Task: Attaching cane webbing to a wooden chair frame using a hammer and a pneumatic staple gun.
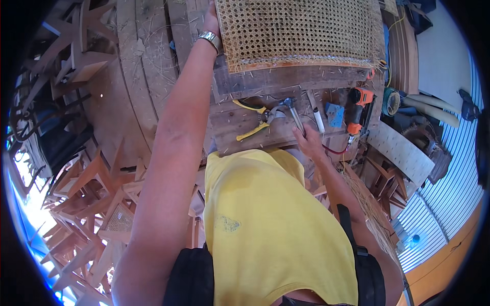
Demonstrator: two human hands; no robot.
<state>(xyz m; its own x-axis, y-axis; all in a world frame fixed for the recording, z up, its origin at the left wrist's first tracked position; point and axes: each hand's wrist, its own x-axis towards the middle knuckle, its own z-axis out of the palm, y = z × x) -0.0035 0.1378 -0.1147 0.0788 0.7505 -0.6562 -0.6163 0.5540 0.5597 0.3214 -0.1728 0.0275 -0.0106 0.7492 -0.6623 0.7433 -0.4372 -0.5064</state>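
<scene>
A woven cane panel [298, 33] with a wooden edge lies on the workbench, running out of view at the top. Along its left edge rests my left hand [211, 21], a metal-band watch on the wrist; the upper rim of the picture cuts off its fingers. Closer to my body, my right hand [309, 142] is closed around the handle of a hammer [294, 113], whose head is toward the panel. Just left of the hammer head lie yellow-handled pruning shears [260, 120]. A white-handled flat-bladed tool [317, 118] and a blue block [335, 115] lie to the right.
An orange and black air tool [358, 109] with a red hose lies at the bench's right side. Cane scraps litter the plank surface [145, 66] on the left. Wooden chair frames [94, 188] crowd the lower left. A coil [391, 101] hangs about the right side.
</scene>
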